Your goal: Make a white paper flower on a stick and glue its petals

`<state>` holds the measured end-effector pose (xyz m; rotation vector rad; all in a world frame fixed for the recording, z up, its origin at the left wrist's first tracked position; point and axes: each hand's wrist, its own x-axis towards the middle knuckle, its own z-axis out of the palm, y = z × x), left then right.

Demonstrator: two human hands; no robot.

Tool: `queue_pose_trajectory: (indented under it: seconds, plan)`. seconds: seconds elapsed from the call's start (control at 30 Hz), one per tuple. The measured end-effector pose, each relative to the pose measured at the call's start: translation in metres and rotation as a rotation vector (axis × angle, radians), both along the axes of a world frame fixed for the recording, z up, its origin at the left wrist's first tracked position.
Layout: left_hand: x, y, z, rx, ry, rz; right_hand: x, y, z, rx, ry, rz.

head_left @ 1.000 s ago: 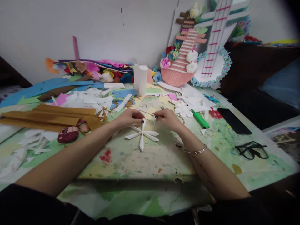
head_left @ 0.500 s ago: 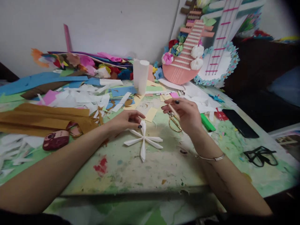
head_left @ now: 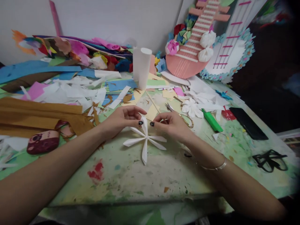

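A white paper flower (head_left: pixel 145 151) with several narrow folded petals lies on the painted table in front of me. My left hand (head_left: pixel 126 120) is closed at its far petal, thumb and fingers pinching the tip. Just to the right, my right hand (head_left: pixel 167 123) has its thumb and index finger together, close beside that same petal. A thin pale stick (head_left: pixel 152 100) runs up and away from the right fingers and appears held there; its near end is hidden. Gold-handled scissors (head_left: pixel 188 120) lie partly behind the right hand.
White paper scraps (head_left: pixel 77 90), brown crepe paper (head_left: pixel 35 114) and a dark red case (head_left: pixel 43 142) are at left. A white roll (head_left: pixel 144 68) stands at the back. At right are a white flower cutout (head_left: pixel 192 107), green roll (head_left: pixel 212 120), phone (head_left: pixel 248 122) and glasses (head_left: pixel 270 160).
My right hand has moved left and down to the flower's far petal, and the stick now points away from me. The left hand stays at the petal. The view has shifted slightly.
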<state>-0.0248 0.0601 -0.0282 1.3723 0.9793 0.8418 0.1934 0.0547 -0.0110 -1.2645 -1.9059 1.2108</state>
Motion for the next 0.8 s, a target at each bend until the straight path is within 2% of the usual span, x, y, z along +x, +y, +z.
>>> queue_pose_trajectory:
  seconds: [0.13, 0.3, 0.57, 0.8]
  plan:
    - [-0.001, 0.001, -0.002, 0.017, -0.018, -0.029, -0.008, -0.019, -0.005, 0.2, -0.157, 0.05]
    - [-0.003, 0.001, -0.003, -0.036, -0.027, -0.056, -0.012, -0.026, -0.013, 0.314, -0.16, 0.056]
    - [-0.002, 0.003, 0.004, 0.029, 0.209, -0.076, -0.018, -0.044, -0.018, 0.555, -0.386, 0.085]
    - [-0.003, 0.004, 0.011, 0.139, 0.382, -0.064, -0.022, -0.048, -0.02, 0.715, -0.544, 0.081]
